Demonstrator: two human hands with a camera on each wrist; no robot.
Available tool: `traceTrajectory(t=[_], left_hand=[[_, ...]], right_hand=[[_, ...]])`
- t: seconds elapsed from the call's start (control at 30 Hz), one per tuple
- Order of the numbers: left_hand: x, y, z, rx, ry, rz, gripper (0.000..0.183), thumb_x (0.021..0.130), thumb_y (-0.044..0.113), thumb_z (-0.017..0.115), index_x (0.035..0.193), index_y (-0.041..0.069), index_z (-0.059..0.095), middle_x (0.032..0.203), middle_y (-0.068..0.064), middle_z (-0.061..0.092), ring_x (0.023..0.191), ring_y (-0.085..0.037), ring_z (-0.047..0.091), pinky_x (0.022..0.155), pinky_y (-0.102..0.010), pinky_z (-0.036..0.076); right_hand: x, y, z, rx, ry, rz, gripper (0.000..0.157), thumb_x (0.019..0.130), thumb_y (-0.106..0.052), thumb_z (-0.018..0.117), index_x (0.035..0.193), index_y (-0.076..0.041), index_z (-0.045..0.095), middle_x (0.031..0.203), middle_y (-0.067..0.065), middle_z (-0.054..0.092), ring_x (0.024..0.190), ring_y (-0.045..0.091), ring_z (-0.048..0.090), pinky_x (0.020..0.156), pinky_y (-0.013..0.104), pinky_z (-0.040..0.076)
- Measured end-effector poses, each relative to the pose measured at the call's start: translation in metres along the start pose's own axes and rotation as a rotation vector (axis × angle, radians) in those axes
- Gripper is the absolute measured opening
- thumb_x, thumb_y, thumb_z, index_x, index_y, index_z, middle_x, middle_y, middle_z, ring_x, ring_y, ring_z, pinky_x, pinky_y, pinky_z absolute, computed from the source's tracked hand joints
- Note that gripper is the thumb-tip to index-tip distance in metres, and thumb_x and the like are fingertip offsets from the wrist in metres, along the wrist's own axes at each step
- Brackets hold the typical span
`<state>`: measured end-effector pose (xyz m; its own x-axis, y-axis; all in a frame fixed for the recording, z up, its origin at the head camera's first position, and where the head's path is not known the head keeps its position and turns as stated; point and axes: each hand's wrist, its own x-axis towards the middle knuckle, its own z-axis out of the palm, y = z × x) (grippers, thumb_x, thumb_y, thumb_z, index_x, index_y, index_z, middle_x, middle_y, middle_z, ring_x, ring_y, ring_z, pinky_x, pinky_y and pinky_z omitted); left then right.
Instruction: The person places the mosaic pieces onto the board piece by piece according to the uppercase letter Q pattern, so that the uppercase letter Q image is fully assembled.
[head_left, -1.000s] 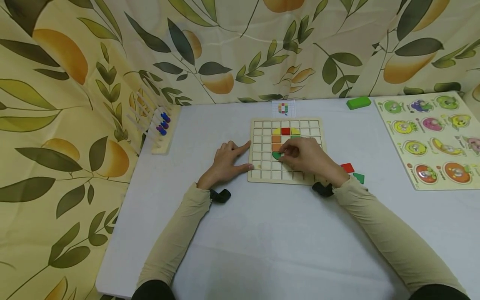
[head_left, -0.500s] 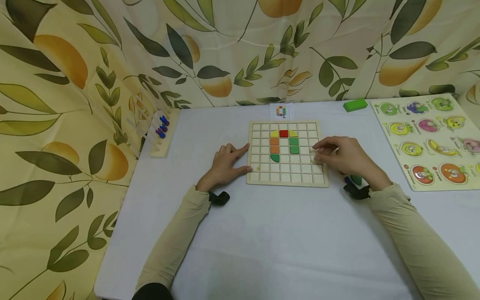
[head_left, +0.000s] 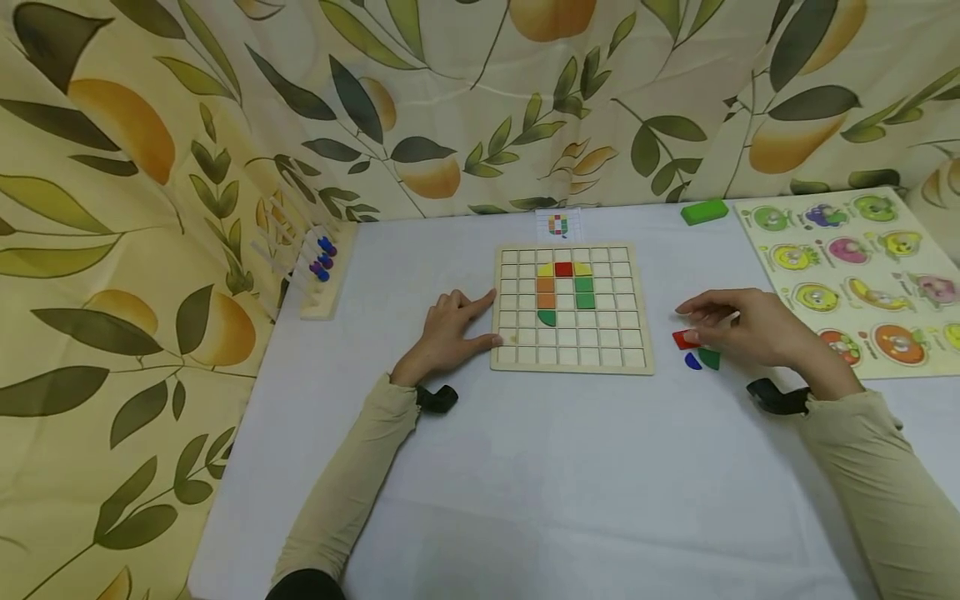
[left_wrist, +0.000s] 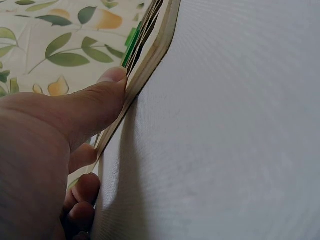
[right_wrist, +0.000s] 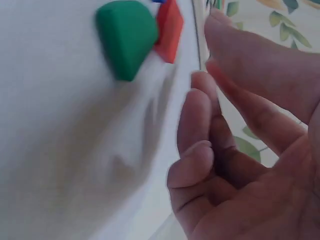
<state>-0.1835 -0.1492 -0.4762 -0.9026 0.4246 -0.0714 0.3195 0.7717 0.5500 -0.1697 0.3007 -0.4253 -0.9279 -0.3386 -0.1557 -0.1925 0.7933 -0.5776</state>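
Note:
A square wooden grid board [head_left: 570, 368] lies on the table, with red, yellow, orange and green tiles set in some cells. My left hand [head_left: 446, 333] rests at its left side, the thumb [left_wrist: 97, 102] and forefinger touching the edge and the other fingers bent. My right hand [head_left: 750, 327] hovers right of the board with fingers loosely bent and nothing between them. Below its fingertips lie a red tile [head_left: 682, 340], a blue half-round piece [head_left: 693, 361] and a green quarter-round piece [head_left: 709, 359]. The right wrist view shows the hand apart from the green piece [right_wrist: 127, 37].
Behind the board lies a small pattern card [head_left: 558, 225]. A green block [head_left: 705, 212] sits near the back edge. The fruit picture board [head_left: 810, 333] is at the right, and a peg stand [head_left: 330, 283] with blue and purple beads is at the left.
My right hand has left the tiles on the board and moved right, over the loose pieces. The green quarter-round at the lower left of the pattern stays in place. My left hand keeps its position.

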Motion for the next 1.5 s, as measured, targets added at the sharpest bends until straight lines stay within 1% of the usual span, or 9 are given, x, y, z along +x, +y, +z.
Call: traceTrajectory(t=[0.17, 0.3, 0.6, 0.87, 0.97, 1.07, 1.23, 1.37, 1.5], left_hand=[[-0.001, -0.002, 0.001, -0.005, -0.001, -0.003, 0.080, 0.099, 0.043, 0.075, 0.166, 0.021, 0.038, 0.113, -0.011, 0.049, 0.097, -0.023, 0.036, 0.088, -0.037, 0.027], [-0.002, -0.002, 0.001, -0.007, 0.003, -0.005, 0.079, 0.099, 0.043, 0.075, 0.165, 0.021, 0.039, 0.112, -0.011, 0.049, 0.096, -0.023, 0.036, 0.087, -0.036, 0.027], [-0.002, -0.001, 0.000, -0.013, 0.001, -0.004, 0.079, 0.099, 0.042, 0.075, 0.165, 0.020, 0.039, 0.112, -0.011, 0.049, 0.098, -0.024, 0.037, 0.088, -0.037, 0.027], [0.000, -0.002, -0.001, -0.005, 0.001, -0.002, 0.079, 0.099, 0.043, 0.075, 0.165, 0.020, 0.039, 0.113, -0.012, 0.050, 0.099, -0.024, 0.037, 0.089, -0.038, 0.028], [0.000, -0.003, 0.000, 0.004, 0.001, 0.003, 0.079, 0.099, 0.043, 0.075, 0.165, 0.021, 0.039, 0.114, -0.012, 0.050, 0.099, -0.024, 0.038, 0.089, -0.038, 0.028], [0.000, -0.003, 0.000, 0.005, 0.001, 0.003, 0.079, 0.099, 0.043, 0.075, 0.165, 0.021, 0.039, 0.114, -0.011, 0.050, 0.099, -0.024, 0.038, 0.089, -0.038, 0.028], [0.000, -0.001, -0.001, -0.003, 0.004, 0.004, 0.079, 0.098, 0.043, 0.075, 0.165, 0.021, 0.039, 0.114, -0.012, 0.050, 0.099, -0.024, 0.038, 0.088, -0.038, 0.028], [0.000, -0.001, -0.001, -0.004, 0.008, 0.006, 0.079, 0.098, 0.043, 0.075, 0.165, 0.021, 0.039, 0.114, -0.011, 0.050, 0.098, -0.024, 0.038, 0.088, -0.038, 0.028], [-0.001, -0.001, -0.001, -0.007, 0.009, 0.006, 0.079, 0.098, 0.043, 0.076, 0.165, 0.021, 0.039, 0.113, -0.011, 0.050, 0.098, -0.024, 0.037, 0.087, -0.037, 0.027]], right_hand=[[-0.004, 0.003, 0.007, -0.027, 0.000, -0.045, 0.029, 0.089, -0.015, 0.087, 0.117, -0.008, 0.080, 0.099, 0.002, 0.077, 0.080, -0.001, 0.058, 0.071, 0.020, 0.047], [-0.003, 0.002, 0.010, -0.039, 0.014, -0.053, 0.026, 0.087, -0.010, 0.087, 0.113, -0.009, 0.081, 0.096, 0.002, 0.075, 0.079, 0.003, 0.057, 0.070, 0.022, 0.047], [0.001, 0.000, 0.008, -0.041, -0.028, 0.044, 0.026, 0.091, -0.016, 0.085, 0.111, -0.002, 0.076, 0.097, 0.009, 0.072, 0.089, 0.025, 0.059, 0.070, 0.026, 0.044], [0.004, -0.002, 0.013, -0.020, 0.033, 0.049, 0.026, 0.092, -0.022, 0.086, 0.104, -0.004, 0.072, 0.094, 0.008, 0.071, 0.086, 0.022, 0.058, 0.067, 0.025, 0.044], [0.006, -0.002, 0.016, -0.005, 0.059, 0.031, 0.022, 0.096, -0.020, 0.081, 0.107, -0.004, 0.071, 0.096, 0.009, 0.072, 0.083, 0.019, 0.058, 0.066, 0.023, 0.045], [0.008, -0.002, 0.017, 0.006, 0.072, 0.019, 0.023, 0.100, -0.019, 0.076, 0.116, -0.004, 0.069, 0.099, 0.013, 0.073, 0.083, 0.018, 0.060, 0.065, 0.022, 0.046], [0.012, -0.004, 0.016, 0.034, 0.040, 0.016, 0.029, 0.103, -0.015, 0.069, 0.131, -0.008, 0.065, 0.102, 0.016, 0.071, 0.084, 0.021, 0.060, 0.062, 0.025, 0.047], [0.014, -0.008, 0.016, 0.039, 0.024, 0.018, 0.026, 0.103, -0.013, 0.067, 0.128, -0.010, 0.069, 0.099, 0.012, 0.070, 0.084, 0.023, 0.057, 0.063, 0.028, 0.045], [0.017, -0.012, 0.019, 0.040, 0.045, 0.016, 0.026, 0.100, -0.017, 0.076, 0.124, -0.010, 0.072, 0.098, 0.010, 0.072, 0.086, 0.022, 0.058, 0.065, 0.026, 0.044]])
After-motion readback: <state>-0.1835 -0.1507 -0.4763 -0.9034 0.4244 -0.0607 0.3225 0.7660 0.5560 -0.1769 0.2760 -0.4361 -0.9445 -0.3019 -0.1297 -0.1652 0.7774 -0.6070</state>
